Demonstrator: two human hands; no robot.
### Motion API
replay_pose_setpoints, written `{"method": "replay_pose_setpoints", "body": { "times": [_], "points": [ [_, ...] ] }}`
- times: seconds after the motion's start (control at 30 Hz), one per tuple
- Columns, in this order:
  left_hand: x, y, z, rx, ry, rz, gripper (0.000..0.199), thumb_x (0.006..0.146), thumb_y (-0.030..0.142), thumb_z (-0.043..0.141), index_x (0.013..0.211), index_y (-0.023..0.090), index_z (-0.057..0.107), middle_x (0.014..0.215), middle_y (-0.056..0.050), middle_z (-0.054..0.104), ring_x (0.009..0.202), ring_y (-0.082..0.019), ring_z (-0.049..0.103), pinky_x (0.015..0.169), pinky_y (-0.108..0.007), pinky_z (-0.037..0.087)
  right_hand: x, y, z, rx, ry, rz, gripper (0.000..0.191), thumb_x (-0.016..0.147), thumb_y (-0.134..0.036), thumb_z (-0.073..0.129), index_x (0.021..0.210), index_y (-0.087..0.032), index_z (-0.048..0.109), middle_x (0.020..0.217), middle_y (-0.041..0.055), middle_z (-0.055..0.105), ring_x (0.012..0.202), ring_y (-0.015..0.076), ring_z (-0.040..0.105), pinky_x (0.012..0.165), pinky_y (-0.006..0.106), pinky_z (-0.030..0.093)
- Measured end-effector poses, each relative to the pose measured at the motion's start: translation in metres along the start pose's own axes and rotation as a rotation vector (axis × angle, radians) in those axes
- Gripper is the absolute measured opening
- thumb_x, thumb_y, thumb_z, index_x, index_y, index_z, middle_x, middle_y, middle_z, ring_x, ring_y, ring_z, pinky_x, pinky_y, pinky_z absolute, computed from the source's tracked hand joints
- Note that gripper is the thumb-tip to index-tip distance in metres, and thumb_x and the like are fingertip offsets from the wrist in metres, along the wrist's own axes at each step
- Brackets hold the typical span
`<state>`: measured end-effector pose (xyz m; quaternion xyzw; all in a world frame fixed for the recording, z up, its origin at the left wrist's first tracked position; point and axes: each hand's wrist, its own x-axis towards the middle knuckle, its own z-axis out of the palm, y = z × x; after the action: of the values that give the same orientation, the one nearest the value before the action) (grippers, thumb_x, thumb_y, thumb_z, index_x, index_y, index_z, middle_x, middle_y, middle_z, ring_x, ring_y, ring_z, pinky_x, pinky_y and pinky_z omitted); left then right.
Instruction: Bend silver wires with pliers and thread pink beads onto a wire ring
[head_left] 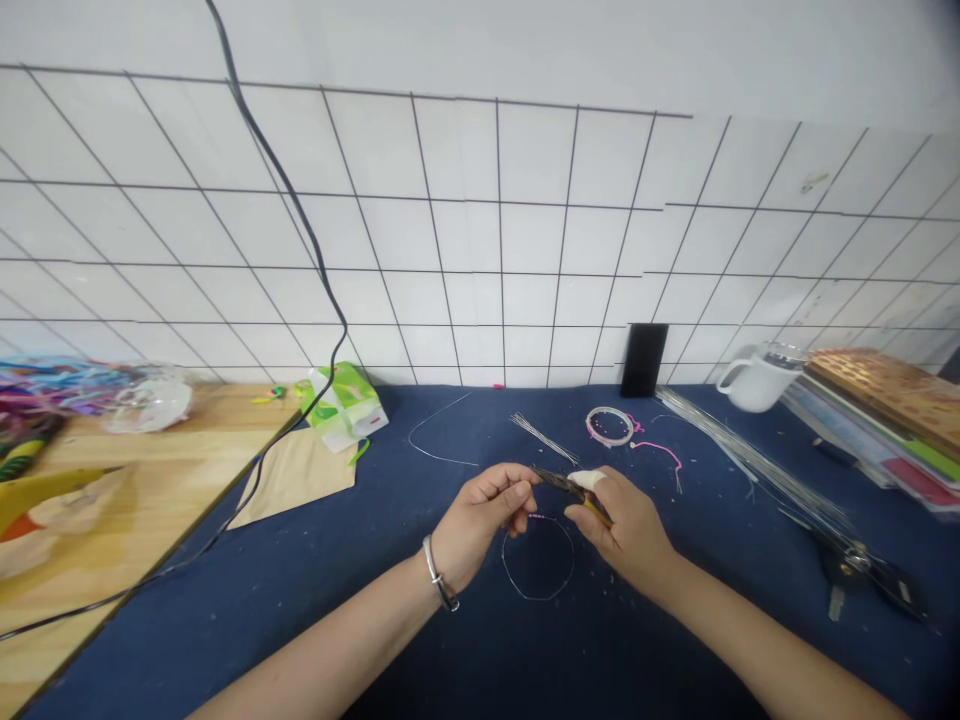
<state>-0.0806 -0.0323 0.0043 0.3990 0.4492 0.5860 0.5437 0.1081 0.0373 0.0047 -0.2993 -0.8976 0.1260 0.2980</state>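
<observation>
My left hand point(480, 515) is closed in a pinch on a thin wire ring point(508, 577), which hangs below the fingers. Several small pink beads point(537, 517) sit at the top of the ring. In my right hand point(626, 525) is a pair of pliers point(598, 508) with yellow-orange handles, and a white wrapping point(587, 480) covers one finger. The dark jaws point left and meet my left fingertips. Whether the jaws grip the wire is too small to tell. Beyond the hands, a bundle of short twisted wires point(544, 438) lies on the dark blue cloth point(450, 650).
A white ring with pink thread point(609, 426) lies behind my right hand. On the right are long wires point(750, 455), keys point(836, 600), a white mug point(759, 382) and stacked books point(892, 400). A black phone point(643, 360) leans on the wall. Leftward stand a green tissue pack point(345, 400) and a black cable point(259, 470).
</observation>
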Motion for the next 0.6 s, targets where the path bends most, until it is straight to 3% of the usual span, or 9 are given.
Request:
{"method": "replay_pose_setpoints", "body": {
  "times": [0.37, 0.6],
  "points": [
    [0.0004, 0.0017, -0.0020, 0.147, 0.032, 0.031, 0.020, 0.075, 0.032, 0.060, 0.085, 0.014, 0.059, 0.074, -0.004, 0.060, 0.059, -0.011, 0.053, 0.045, -0.019, 0.041, 0.0001, 0.0031, 0.0009, -0.095, 0.083, -0.085, 0.035, 0.083, -0.042, 0.048, 0.108, -0.018, 0.052, 0.092, 0.0105, 0.057, 0.089, 0.0226, 0.054, 0.076, 0.036, 0.046],
    [-0.0005, 0.0019, -0.0019, -0.026, 0.011, -0.020, 0.019, 0.077, 0.031, 0.059, 0.084, 0.014, 0.057, 0.073, -0.003, 0.057, 0.057, -0.009, 0.053, 0.045, -0.018, 0.040, 0.0018, 0.0026, -0.0001, 0.007, 0.013, -0.047, 0.031, 0.084, -0.039, 0.047, 0.107, -0.018, 0.052, 0.091, 0.0090, 0.057, 0.086, 0.0206, 0.054, 0.075, 0.034, 0.046]
  ]
}}
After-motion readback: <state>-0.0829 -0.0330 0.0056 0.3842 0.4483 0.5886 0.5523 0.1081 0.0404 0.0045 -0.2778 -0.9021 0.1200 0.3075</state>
